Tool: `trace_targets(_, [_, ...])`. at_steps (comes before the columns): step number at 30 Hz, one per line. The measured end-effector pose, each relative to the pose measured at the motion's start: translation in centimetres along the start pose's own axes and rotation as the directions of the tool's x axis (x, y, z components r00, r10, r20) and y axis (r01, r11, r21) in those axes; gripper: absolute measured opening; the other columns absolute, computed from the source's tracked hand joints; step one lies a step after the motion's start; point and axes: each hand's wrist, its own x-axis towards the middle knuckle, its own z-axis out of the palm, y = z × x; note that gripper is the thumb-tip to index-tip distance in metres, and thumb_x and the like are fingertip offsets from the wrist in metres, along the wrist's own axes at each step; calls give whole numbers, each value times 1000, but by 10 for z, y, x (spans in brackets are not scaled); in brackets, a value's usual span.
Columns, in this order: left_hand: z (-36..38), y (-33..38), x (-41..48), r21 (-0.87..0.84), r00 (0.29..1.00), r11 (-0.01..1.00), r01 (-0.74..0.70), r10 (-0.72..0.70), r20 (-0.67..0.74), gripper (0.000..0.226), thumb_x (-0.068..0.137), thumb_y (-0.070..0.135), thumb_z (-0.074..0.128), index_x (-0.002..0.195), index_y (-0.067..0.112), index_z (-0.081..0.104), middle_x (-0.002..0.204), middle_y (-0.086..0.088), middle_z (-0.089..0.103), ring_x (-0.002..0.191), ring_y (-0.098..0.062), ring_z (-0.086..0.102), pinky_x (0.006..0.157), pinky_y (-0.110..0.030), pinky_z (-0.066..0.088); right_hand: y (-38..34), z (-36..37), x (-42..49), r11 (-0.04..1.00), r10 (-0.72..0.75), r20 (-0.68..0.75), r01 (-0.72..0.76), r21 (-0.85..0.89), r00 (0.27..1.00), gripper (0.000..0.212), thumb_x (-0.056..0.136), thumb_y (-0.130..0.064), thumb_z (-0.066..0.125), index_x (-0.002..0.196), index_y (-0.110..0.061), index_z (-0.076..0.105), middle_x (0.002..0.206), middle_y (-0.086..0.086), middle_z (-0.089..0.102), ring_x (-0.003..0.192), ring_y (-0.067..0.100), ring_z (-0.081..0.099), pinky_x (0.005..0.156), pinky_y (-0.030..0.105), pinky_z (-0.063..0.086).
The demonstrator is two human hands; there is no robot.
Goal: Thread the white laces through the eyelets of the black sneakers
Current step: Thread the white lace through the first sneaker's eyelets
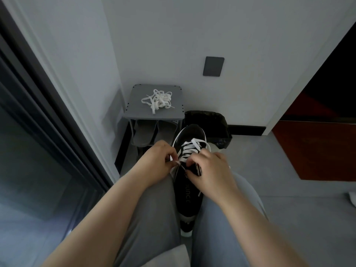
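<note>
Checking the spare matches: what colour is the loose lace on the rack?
White; the loose lace lies atop the grey rack, head view.

A small grey shoe rack stands on the grey floor by the wall. A tangled white lace lies on its top. Two grey slippers sit on the shelf below.

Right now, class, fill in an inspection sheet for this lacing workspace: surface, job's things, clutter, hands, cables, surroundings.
Surface: grey floor; black sneaker held between the person's grey-trousered legs.
Job's things: white lace crossed through the sneaker's front eyelets; spare lace heaped on grey rack.
Clutter: slippers under the rack top; black bag beside it.
Hands: left hand pinches the lace; right hand grips the sneaker's upper.
Cables: nothing seen.
Surroundings: white wall with dark plate; dark-framed glass door.
</note>
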Motion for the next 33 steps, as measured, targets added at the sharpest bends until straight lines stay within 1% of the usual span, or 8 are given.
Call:
trace_targets(3, [-1,2,-1,7,997,1000,18,-18,73,7,84,19,59,89,22,63,93,6,52,92,-13,53,82,-22,42,-1,7,4,997,30,-52,-33,-67,998,16,63,-43,64,70,-31,71,67,-7,54,60,16,58,72,28,34])
trace_targets(6, [3,4,0,78,991,996,54,-63,116,15,89,27,49,98,22,60,97,3,60,103,-15,46,86,-29,39,-2,12,6,999,30,-58,-33,-39,998,12,64,-36,63,64,-29,72,64,-5,53,57,18,58,70,28,32])
trace_targets(9, [5,4,3,153,983,986,65,-90,158,16,94,37,41,86,26,48,96,-4,60,103,-21,45,81,-30,35,-5,13,9,1000,21,-78,-21,1,997,18,73,-35,56,68,-27,71,64,-6,53,57,16,58,72,21,22])
trace_targets(16, [1,3,7,140,960,987,79,-113,256,21,95,30,41,75,34,38,96,-7,58,103,-22,46,82,-28,33,-3,10,9,998,14,-5,-13,64,1000,28,87,-35,49,88,-19,72,85,0,62,83,20,60,80,20,18])
trace_targets(21, [2,7,6,218,960,975,46,-104,259,22,98,24,34,76,26,40,82,2,54,93,-20,50,87,-25,29,-2,13,14,986,71,35,-76,151,997,20,92,-33,55,94,-20,70,94,-4,62,93,14,57,84,21,19])
trace_targets(24, [3,9,6,329,961,944,9,-99,259,22,99,26,30,87,22,48,95,-3,61,99,-22,51,90,-27,25,-3,16,15,981,118,39,-122,150,992,22,91,-35,54,95,-21,70,97,-3,62,94,15,57,81,24,20])
trace_targets(30, [2,11,6,229,974,972,57,-105,203,17,97,24,37,84,30,47,79,9,52,94,-15,55,87,-24,20,-1,12,11,961,176,-16,-168,218,984,14,85,-33,65,93,-23,71,92,-8,54,92,14,58,90,28,34])
trace_targets(33, [2,11,6,192,981,978,82,-113,157,18,96,22,40,92,28,57,87,8,61,95,-12,55,94,-27,19,-2,10,8,969,150,-6,-146,198,989,14,89,-28,61,96,-22,71,93,-8,50,95,16,56,84,24,28])
